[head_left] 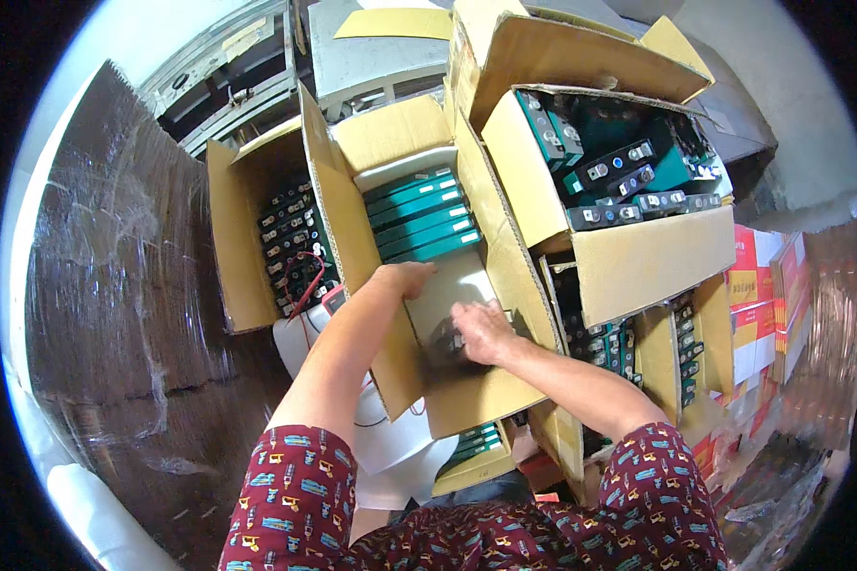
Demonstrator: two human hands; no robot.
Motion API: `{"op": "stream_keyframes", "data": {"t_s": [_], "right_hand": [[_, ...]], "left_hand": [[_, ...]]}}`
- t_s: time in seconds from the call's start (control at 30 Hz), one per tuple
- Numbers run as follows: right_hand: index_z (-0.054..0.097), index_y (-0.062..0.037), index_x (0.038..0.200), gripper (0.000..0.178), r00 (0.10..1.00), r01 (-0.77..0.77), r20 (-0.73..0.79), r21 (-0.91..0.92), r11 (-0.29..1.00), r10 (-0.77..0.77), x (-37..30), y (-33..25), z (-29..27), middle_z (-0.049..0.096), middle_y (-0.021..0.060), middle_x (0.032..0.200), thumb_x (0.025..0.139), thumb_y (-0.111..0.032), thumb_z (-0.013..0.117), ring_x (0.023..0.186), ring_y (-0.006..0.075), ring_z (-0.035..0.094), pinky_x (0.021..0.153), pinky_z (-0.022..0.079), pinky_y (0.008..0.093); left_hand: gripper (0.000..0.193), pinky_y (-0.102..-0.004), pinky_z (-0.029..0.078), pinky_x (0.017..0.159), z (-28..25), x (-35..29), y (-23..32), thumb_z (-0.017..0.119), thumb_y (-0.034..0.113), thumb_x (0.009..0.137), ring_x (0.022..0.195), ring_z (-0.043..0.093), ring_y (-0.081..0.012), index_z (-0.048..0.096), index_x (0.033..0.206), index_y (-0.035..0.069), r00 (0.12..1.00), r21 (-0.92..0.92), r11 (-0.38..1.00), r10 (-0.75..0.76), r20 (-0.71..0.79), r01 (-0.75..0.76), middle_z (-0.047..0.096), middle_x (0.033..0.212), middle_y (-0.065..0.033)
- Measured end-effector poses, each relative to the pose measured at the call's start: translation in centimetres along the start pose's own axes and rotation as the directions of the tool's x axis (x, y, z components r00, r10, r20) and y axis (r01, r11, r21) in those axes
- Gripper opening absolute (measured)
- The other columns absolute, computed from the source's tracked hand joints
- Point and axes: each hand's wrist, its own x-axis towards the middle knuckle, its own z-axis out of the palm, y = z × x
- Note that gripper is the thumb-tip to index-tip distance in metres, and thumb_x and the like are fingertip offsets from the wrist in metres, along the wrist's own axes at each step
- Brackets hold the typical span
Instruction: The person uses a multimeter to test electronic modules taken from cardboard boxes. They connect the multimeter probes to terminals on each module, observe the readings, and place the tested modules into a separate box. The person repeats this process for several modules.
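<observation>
An open cardboard box stands in front of me with a row of teal battery cells in its far half. Its near half shows a pale inner surface. My left hand reaches over the box's left flap. Its fingers stretch out by the nearest teal cell, and their tips are partly hidden. My right hand is lower in the same box, fingers curled round a dark-topped battery cell with metal terminals. Blur and the hand cover most of that cell.
At left, another box holds black-topped cells with a red wire over them. A tilted box of loose cells rises at right. Wrapped brown stacks flank the left side; red-and-white cartons stand at right.
</observation>
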Motion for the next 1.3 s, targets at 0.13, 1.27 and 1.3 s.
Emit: {"op": "stream_keyframes", "data": {"t_s": [0.13, 1.27, 1.3], "right_hand": [[0.059, -0.0051, 0.114, 0.069, 0.948, -0.014, -0.285, 0.414, 0.910, 0.144, -0.6, 3.1, -2.2, 0.071, 0.0157, 0.101, 0.060, -0.028, 0.093, 0.099, 0.0345, 0.070, 0.089, 0.054, 0.0472], [0.059, -0.0003, 0.126, 0.061, 0.827, -0.059, -0.392, 0.652, 0.756, 0.402, 1.5, 4.0, 2.6, 0.072, 0.0189, 0.111, 0.073, -0.008, 0.088, 0.106, 0.0346, 0.070, 0.094, 0.053, 0.0427], [0.056, 0.0009, 0.131, 0.066, 0.820, -0.092, -0.403, 0.607, 0.789, 0.405, 1.2, 3.5, 2.9, 0.071, 0.0205, 0.113, 0.074, -0.009, 0.087, 0.108, 0.0367, 0.069, 0.095, 0.053, 0.0438]], "left_hand": [[0.068, -0.0431, 0.045, 0.109, -3.1, -2.0, 2.4, 0.069, 0.039, 0.090, 0.129, 0.060, -0.0306, 0.053, 0.147, 0.005, 0.993, -0.411, 0.909, -0.023, 0.117, 0.069, 0.062, 0.142, -0.0168], [0.069, -0.0494, 0.058, 0.090, 2.5, -1.9, 5.3, 0.083, 0.027, 0.077, 0.112, 0.067, -0.0370, 0.045, 0.132, 0.011, 0.903, 0.140, 0.984, -0.041, -0.428, 0.111, 0.069, 0.115, -0.0185], [0.066, -0.0496, 0.058, 0.090, 3.1, -1.5, 5.1, 0.081, 0.023, 0.078, 0.112, 0.067, -0.0377, 0.045, 0.132, 0.010, 0.901, 0.168, 0.980, -0.026, -0.433, 0.109, 0.069, 0.115, -0.0184]]}}
